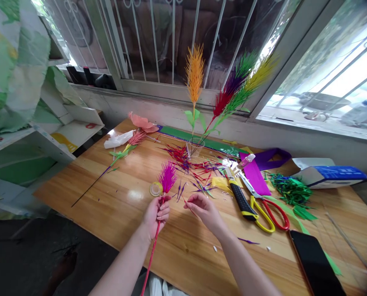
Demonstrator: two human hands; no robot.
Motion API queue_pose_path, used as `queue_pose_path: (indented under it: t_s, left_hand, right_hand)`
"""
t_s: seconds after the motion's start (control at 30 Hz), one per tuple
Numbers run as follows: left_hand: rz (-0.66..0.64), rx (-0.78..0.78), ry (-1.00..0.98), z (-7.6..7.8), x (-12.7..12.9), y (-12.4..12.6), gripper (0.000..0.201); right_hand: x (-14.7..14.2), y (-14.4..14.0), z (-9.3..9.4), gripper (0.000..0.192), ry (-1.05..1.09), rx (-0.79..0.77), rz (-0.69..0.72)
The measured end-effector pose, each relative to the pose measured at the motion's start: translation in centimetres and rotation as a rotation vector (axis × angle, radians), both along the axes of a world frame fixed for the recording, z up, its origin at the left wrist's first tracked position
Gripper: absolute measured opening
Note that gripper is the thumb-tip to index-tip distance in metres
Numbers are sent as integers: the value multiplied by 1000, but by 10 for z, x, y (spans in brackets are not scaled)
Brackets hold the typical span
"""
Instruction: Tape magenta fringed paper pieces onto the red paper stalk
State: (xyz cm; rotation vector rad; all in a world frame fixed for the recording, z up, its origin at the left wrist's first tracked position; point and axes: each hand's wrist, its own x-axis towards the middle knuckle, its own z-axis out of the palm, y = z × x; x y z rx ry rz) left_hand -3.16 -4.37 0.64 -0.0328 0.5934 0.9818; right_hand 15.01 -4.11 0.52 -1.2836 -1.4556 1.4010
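Note:
My left hand (156, 213) grips a thin red stem (151, 257) topped with a magenta fringed paper plume (168, 176); the stem runs down past the table's front edge. My right hand (202, 207) hovers just to the right of it, fingers pinched on a thin dark sliver of paper. A small roll of clear tape (155, 189) lies just left of the plume. Loose red and purple paper slivers (189, 164) are scattered on the wooden table (109, 201) beyond both hands.
A glass (196, 147) holds tall orange, red, purple and green paper plumes. Right of my hands lie a utility knife (240, 199), red-and-yellow scissors (265, 205), magenta paper (255, 174), green scraps (290, 190) and a dark phone (315, 263). Finished stems and a pink flower (142, 121) lie far left. Shelves stand at left.

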Motion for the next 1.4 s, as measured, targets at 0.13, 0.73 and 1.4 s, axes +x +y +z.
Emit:
queue_pose_path:
  t_s: [0.13,0.73,1.4]
  left_hand:
    - [-6,52,11,13,0,-3,21]
    - [95,173,329,38,2,-13,20]
    - [137,228,490,43,8,-17,25]
  right_hand:
    - [-11,1,14,36,156,-91,-23]
    - [-30,-3,47,32,395,-382,240]
    - [-38,-9,48,32,254,-422,150]
